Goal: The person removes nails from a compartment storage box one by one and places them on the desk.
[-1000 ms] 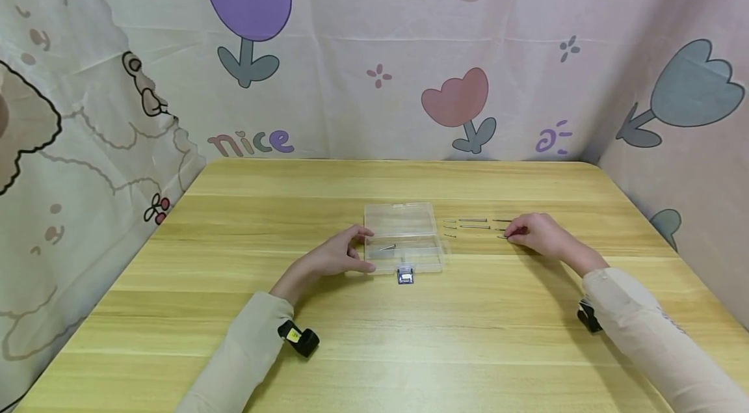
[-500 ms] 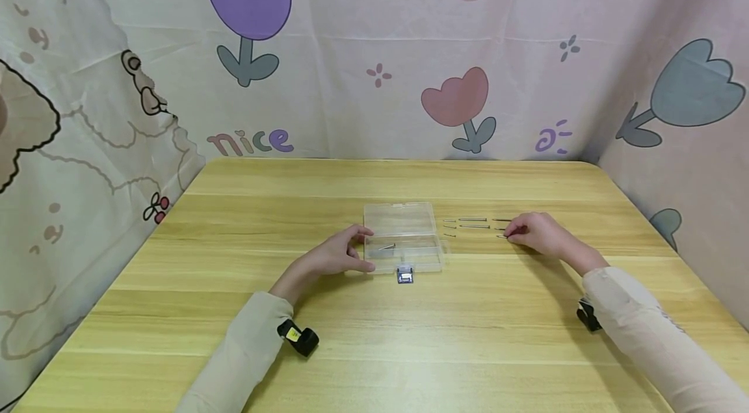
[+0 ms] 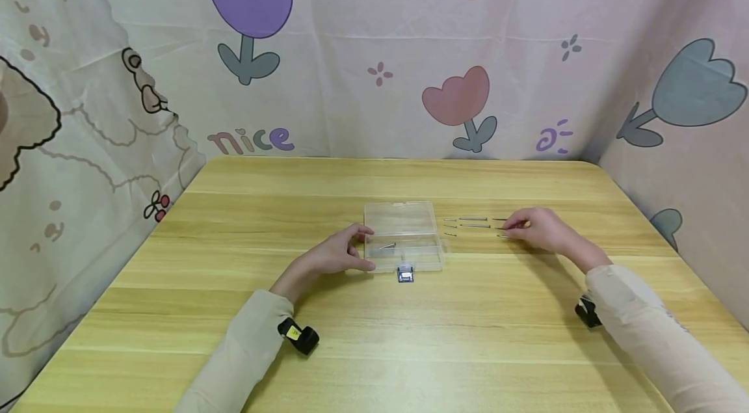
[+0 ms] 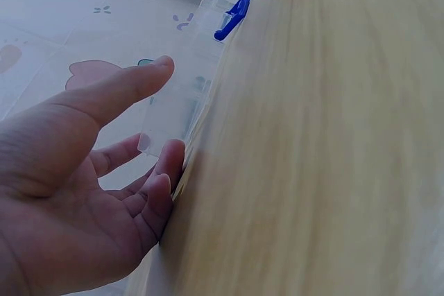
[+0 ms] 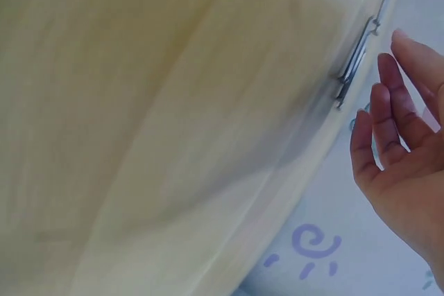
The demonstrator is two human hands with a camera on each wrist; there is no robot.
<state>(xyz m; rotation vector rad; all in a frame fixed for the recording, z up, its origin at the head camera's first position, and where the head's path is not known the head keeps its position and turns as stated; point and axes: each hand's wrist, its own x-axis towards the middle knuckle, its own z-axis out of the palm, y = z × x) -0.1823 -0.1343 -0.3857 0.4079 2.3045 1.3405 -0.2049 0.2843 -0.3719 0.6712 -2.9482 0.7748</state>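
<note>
A clear plastic box point(image 3: 404, 221) lies open mid-table, its blue latch point(image 3: 405, 275) toward me and one nail point(image 3: 387, 246) inside. My left hand point(image 3: 351, 250) rests against the box's left end with straight fingers, thumb at the near corner. The left wrist view shows that hand point(image 4: 149, 171) with its fingertips touching the box point(image 4: 187, 102) below the latch point(image 4: 232, 17). Several nails point(image 3: 474, 226) lie in rows right of the box. My right hand point(image 3: 515, 227) hovers over the rightmost ones, fingertips at them. In the right wrist view its fingers point(image 5: 385, 123) are extended, beside the nails point(image 5: 357, 60).
The wooden table point(image 3: 374, 335) is walled on three sides by a flower-printed cloth point(image 3: 374, 42). A black wrist camera sits on each sleeve point(image 3: 300, 337) point(image 3: 586, 312).
My right hand has lifted a little and shifted away from me, from the nearest nail to the row behind it. That nail still lies on the table. The left hand and box have not moved.
</note>
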